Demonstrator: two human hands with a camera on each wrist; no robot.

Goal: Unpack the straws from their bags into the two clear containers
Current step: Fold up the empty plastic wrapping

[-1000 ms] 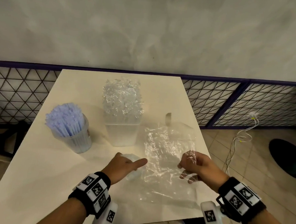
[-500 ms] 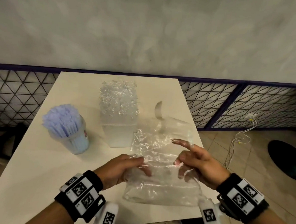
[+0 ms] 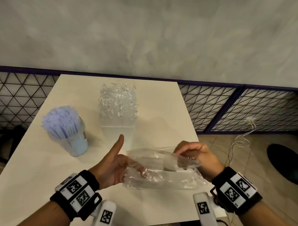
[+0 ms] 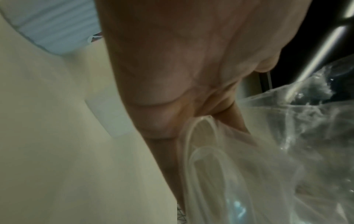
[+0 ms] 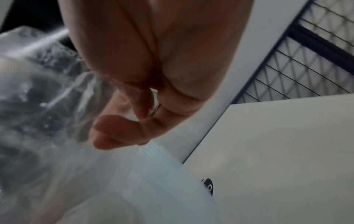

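A clear empty straw bag (image 3: 158,175) is stretched sideways between both hands just above the table's near edge. My left hand (image 3: 114,164) holds its left end in the fingers, thumb pointing up; the wrist view shows folds of the bag (image 4: 268,166) coming out of that hand (image 4: 172,75). My right hand (image 3: 197,157) pinches the crumpled right end, fingers curled on the plastic (image 5: 47,106). A round clear cup (image 3: 75,145) at left holds pale blue straws (image 3: 63,120). A square clear container (image 3: 117,135) in the middle holds clear-wrapped straws (image 3: 118,101).
The white table (image 3: 38,176) ends close on the right, with tiled floor and a white cable (image 3: 238,143) beyond. A black mesh fence (image 3: 248,107) and grey wall stand behind the table. A dark round base (image 3: 289,163) sits on the floor at far right.
The bag lay flat on the table under both hands. It has been lifted and gathered into a sideways roll, the left hand turning palm-up with thumb raised and the right hand closing on its end.
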